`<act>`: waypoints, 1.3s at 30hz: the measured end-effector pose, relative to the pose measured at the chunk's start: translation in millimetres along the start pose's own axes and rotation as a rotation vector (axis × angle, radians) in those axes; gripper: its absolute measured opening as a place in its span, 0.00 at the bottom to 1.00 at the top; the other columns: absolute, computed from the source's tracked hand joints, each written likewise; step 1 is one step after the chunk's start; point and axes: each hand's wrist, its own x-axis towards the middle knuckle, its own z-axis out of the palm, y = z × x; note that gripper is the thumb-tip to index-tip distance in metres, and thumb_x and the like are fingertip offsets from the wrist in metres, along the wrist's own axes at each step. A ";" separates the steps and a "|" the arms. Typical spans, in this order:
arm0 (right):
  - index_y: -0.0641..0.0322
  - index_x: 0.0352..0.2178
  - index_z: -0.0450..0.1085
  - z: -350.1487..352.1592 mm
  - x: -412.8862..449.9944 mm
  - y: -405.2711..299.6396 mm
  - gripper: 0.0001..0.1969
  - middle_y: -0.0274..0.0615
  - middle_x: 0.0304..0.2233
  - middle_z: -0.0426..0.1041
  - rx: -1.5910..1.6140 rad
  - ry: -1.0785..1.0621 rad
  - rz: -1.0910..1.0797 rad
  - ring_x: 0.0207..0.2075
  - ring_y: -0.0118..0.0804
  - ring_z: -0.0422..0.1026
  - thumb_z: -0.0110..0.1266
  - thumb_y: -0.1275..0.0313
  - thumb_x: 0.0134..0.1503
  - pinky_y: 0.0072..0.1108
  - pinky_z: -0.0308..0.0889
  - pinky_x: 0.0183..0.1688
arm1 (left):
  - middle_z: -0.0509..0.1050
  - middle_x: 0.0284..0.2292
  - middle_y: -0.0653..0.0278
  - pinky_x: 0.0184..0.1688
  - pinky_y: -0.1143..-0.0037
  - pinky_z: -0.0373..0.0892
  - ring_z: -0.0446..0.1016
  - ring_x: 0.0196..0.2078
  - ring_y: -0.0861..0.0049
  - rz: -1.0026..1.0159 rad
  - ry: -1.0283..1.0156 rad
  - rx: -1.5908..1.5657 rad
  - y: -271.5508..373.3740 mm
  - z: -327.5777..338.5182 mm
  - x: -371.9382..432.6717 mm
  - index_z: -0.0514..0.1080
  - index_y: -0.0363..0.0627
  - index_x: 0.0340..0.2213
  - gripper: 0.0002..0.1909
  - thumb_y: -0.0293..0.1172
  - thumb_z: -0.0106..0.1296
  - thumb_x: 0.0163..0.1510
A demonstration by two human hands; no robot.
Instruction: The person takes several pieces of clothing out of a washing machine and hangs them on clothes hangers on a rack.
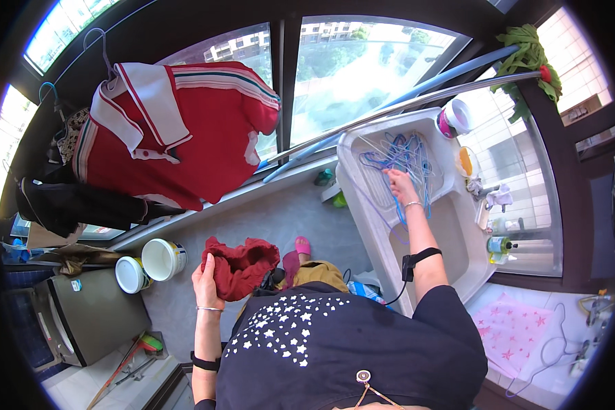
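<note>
My left hand point(205, 282) grips a bunched dark red garment point(243, 266) by its left edge, in front of my body. The cloth sags around a dark hollow in its middle. On the right, my right hand point(403, 188) reaches over the pale laundry sink point(356, 197), fingers curled on a clothes hanger at the edge of a tangled pile of blue, purple and white clothes hangers point(402, 151). These lie on the sink's ribbed washboard. A purple hanger point(371, 207) slants over the sink's near wall. Which hanger my fingers hold is hard to make out.
A red polo shirt point(215, 133) and black clothing point(82, 202) hang at the left. White buckets point(162, 260) stand on the floor near a grey appliance point(95, 312). Long poles point(389, 113) slant behind the sink. Bottles point(498, 244) line its right side, above a pink cloth point(512, 333).
</note>
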 end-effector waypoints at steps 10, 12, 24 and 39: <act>0.53 0.37 0.70 121.2 -85.0 7.3 0.08 0.18 0.18 0.56 -0.354 -0.522 -0.084 0.16 0.14 0.51 0.48 0.68 0.55 0.10 0.46 0.16 | 0.72 0.32 0.67 0.37 0.81 0.66 0.69 0.33 0.84 0.076 0.042 0.150 -0.2 -6.8 6.6 0.70 0.35 0.36 0.17 0.39 0.47 0.56; 0.56 0.42 0.67 127.6 -97.9 10.1 0.14 0.25 0.15 0.60 -0.602 -0.465 -0.568 0.17 0.19 0.56 0.50 0.74 0.52 0.14 0.54 0.20 | 0.72 0.30 0.69 0.34 0.83 0.64 0.66 0.31 0.87 0.073 0.037 0.211 5.7 -9.2 12.8 0.70 0.34 0.34 0.17 0.40 0.47 0.56; 0.57 0.40 0.72 171.5 -226.7 -85.6 0.16 0.44 0.29 0.75 -0.590 -0.866 -0.786 0.27 0.30 0.73 0.51 0.81 0.48 0.17 0.65 0.30 | 0.72 0.31 0.69 0.36 0.82 0.65 0.68 0.32 0.87 0.128 0.045 0.257 14.8 -48.7 31.5 0.71 0.37 0.33 0.17 0.41 0.45 0.57; 0.53 0.39 0.72 279.1 -287.0 -57.1 0.14 0.47 0.26 0.73 -0.634 -0.732 -0.945 0.25 0.41 0.72 0.51 0.75 0.48 0.24 0.65 0.27 | 0.66 0.20 0.75 0.26 0.86 0.59 0.57 0.24 0.91 0.516 0.259 0.418 50.8 -93.6 -2.4 0.71 0.31 0.27 0.17 0.36 0.45 0.58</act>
